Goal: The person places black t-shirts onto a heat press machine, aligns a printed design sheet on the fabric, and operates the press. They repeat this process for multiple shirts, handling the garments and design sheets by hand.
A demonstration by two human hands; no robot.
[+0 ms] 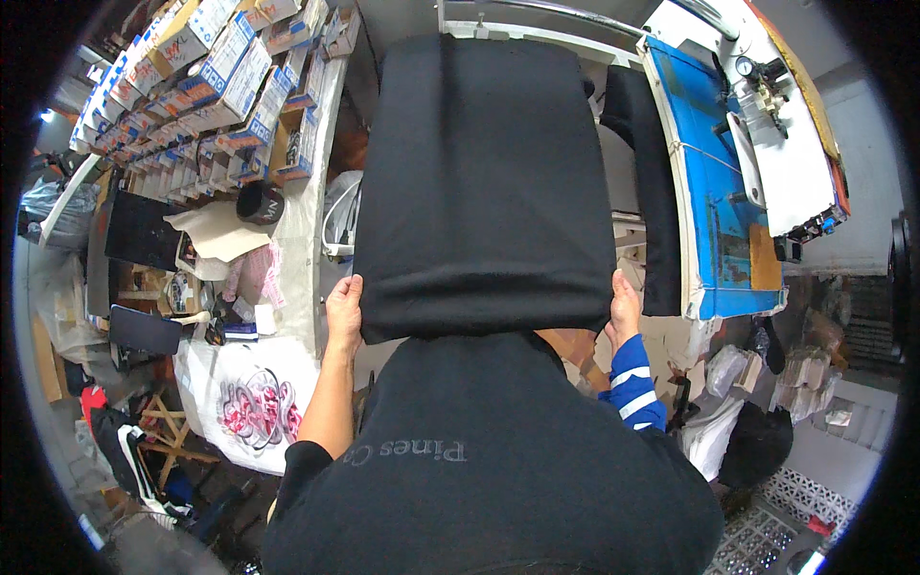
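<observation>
A wide piece of black cloth (489, 172) lies smooth and flat before me, its shape suggesting a flat board beneath, which is hidden. A soft fold runs across its near end, close to my body. My left hand (345, 309) grips the cloth's near left corner, thumb on top and fingers underneath. At the near right corner my right hand (625, 305) pinches the edge in the same way. Beyond the right edge hangs another strip of black cloth (654, 192), apart from both hands.
On the left, stacked cardboard boxes (230, 81) and a dark cap-like thing (259, 203) stand on a bench (311, 192). A blue-topped machine bed (704, 192) with a white housing and pressure gauge (743, 65) is on the right. A metal rail (565, 14) crosses the far side.
</observation>
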